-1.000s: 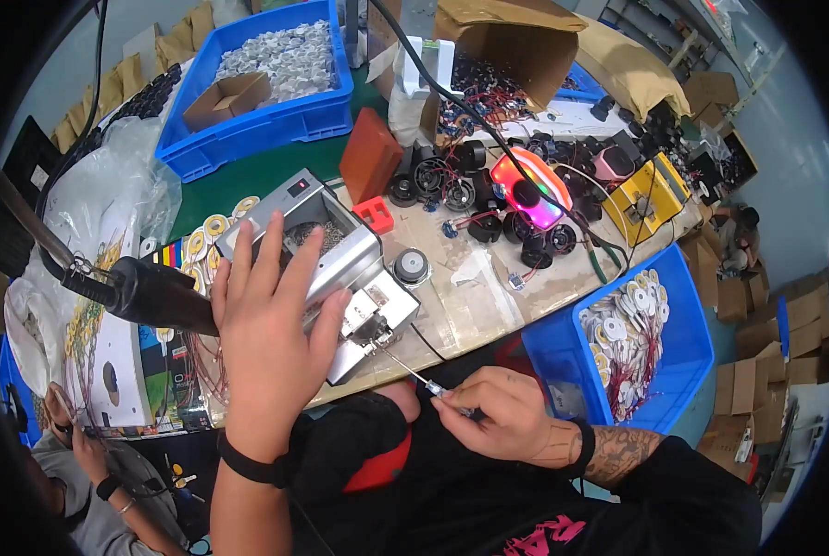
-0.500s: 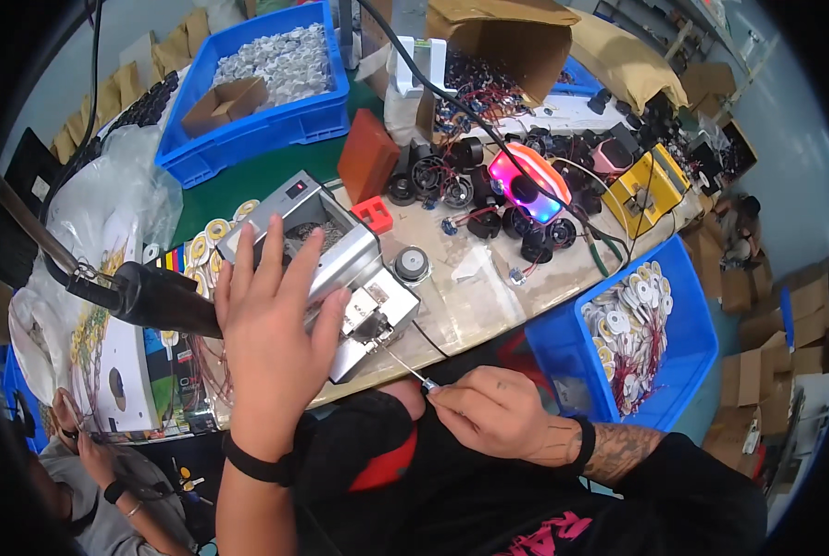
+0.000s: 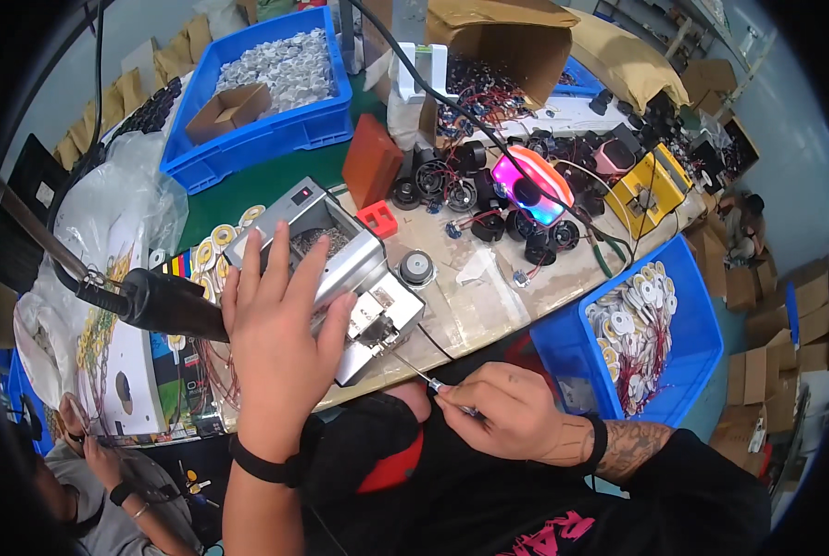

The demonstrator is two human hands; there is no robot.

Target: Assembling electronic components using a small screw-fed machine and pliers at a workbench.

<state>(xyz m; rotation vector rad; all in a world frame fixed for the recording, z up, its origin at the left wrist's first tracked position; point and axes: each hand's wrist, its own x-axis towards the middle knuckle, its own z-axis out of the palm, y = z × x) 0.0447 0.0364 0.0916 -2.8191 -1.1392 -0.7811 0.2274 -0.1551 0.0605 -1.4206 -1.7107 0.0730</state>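
The screw-filled feeder [image 3: 357, 271] is touched by the loose left hand [image 3: 287, 338]. Between it and a blue bin [image 3: 700, 347] of discs [image 3: 629, 315], a screwdriver [image 3: 436, 383] is pinched by the right hand [image 3: 509, 408].

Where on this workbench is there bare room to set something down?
Bare tabletop lies between the round grey part and the blue bin of white discs; green surface shows between the blue tray and the silver machine. It is crowded around the glowing toy, among black round parts.

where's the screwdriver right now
In the head view, the screwdriver is just below centre, in the right hand, its shaft pointing up-left toward the grey machine.
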